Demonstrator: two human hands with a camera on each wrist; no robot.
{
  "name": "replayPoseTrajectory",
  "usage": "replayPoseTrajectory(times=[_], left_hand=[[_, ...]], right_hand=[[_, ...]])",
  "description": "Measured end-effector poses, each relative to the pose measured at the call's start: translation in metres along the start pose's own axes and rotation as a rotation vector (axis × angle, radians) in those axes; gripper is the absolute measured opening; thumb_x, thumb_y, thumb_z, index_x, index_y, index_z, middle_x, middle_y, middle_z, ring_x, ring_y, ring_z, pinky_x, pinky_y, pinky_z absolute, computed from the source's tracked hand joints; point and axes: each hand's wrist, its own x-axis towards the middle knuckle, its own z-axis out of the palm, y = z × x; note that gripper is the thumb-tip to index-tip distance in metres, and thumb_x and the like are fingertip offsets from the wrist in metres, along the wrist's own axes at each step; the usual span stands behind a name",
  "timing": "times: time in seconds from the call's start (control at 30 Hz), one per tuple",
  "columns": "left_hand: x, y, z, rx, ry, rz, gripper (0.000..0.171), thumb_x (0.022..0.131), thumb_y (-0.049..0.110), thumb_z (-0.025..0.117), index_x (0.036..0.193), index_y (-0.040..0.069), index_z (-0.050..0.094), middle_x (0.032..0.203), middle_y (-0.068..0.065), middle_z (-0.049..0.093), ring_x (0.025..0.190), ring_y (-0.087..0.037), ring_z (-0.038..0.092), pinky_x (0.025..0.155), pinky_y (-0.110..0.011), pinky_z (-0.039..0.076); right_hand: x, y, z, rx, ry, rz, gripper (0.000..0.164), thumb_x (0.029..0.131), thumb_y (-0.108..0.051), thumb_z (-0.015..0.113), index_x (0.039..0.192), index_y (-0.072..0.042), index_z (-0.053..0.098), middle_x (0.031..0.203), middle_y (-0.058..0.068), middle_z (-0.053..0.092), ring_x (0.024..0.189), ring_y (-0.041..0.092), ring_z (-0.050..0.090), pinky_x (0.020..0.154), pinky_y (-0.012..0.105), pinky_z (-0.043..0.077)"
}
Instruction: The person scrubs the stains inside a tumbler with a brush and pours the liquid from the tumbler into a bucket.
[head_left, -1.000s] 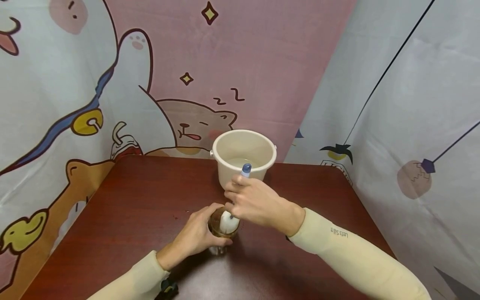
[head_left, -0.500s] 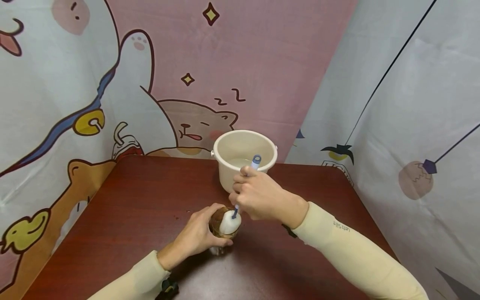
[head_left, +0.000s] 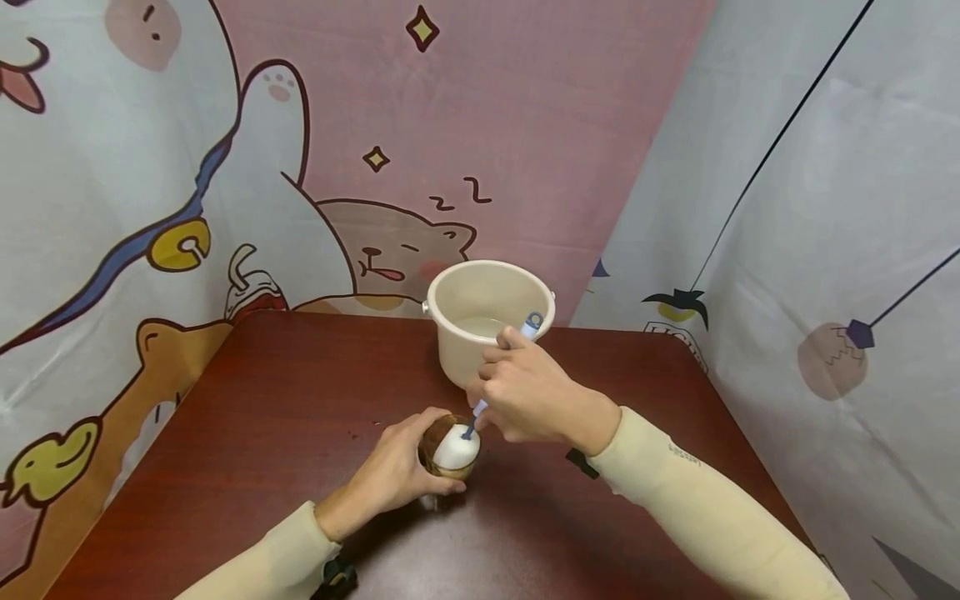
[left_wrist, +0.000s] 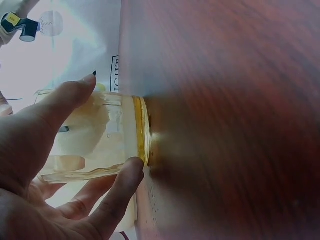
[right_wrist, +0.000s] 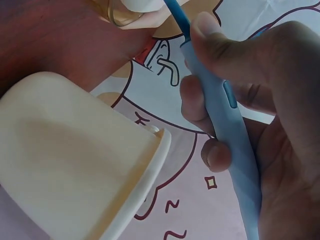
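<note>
My left hand point(head_left: 386, 467) grips a clear, amber-tinted glass cup point(left_wrist: 114, 142) around its side, just above the table. The white sponge head point(head_left: 456, 450) of a cup brush sits in the cup's mouth. Through the cup wall in the left wrist view, the pale sponge shows blurred. My right hand point(head_left: 532, 390) holds the brush by its light blue handle point(right_wrist: 217, 117), with the thumb along one side and fingers curled around the other. The handle slants up and to the right, and its looped end stands out above the fist.
A cream bucket point(head_left: 459, 354) with some water inside stands at the table's back, just beyond my right hand. Small drops lie on the reddish-brown table point(head_left: 300, 417) left of the cup. Printed cloth point(head_left: 525, 125) hangs behind and at the sides.
My right hand has shifted slightly right, and the brush handle leans further right than before. The sponge head has turned within the cup's mouth. My left hand keeps its place on the cup.
</note>
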Motion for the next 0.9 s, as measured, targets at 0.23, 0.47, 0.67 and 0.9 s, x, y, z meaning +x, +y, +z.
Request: replayPoseTrajectory(times=[0.23,0.47,0.67,0.9], left_hand=[[0.000,0.001,-0.001,0.016,0.012,0.004,0.089,0.069,0.038,0.116,0.144,0.022,0.070,0.125,0.002,0.082,0.112,-0.021,0.080,0.092,-0.036,0.064],[0.000,0.000,0.000,0.010,0.014,0.005,0.088,0.069,0.039,0.116,0.143,0.023,0.070,0.122,0.003,0.082,0.107,-0.018,0.080,0.089,-0.033,0.064],[-0.001,-0.001,0.001,0.018,0.027,0.016,0.087,0.068,0.039,0.116,0.141,0.024,0.071,0.118,0.004,0.081,0.101,-0.014,0.077,0.084,-0.031,0.062],[-0.001,0.000,0.002,0.029,0.043,0.033,0.084,0.069,0.036,0.116,0.139,0.023,0.072,0.114,0.005,0.080,0.097,-0.012,0.075,0.081,-0.029,0.061]], right_hand=[[0.001,-0.007,0.005,0.024,0.053,0.054,0.035,0.078,-0.054,0.102,0.091,-0.030,0.081,0.074,-0.013,0.072,0.080,0.015,0.062,0.095,0.042,0.040],[0.004,-0.017,0.006,-0.058,0.090,0.064,0.035,0.077,-0.047,0.102,0.089,-0.030,0.075,0.067,-0.007,0.066,0.075,0.020,0.059,0.094,0.043,0.043],[0.006,-0.025,0.006,-0.130,0.132,0.046,0.030,0.081,-0.043,0.100,0.090,-0.028,0.075,0.067,-0.005,0.064,0.073,0.022,0.060,0.093,0.042,0.046],[0.008,-0.032,0.004,-0.206,0.141,0.034,0.020,0.079,-0.026,0.094,0.086,-0.028,0.076,0.070,-0.004,0.069,0.075,0.021,0.059,0.094,0.039,0.046]])
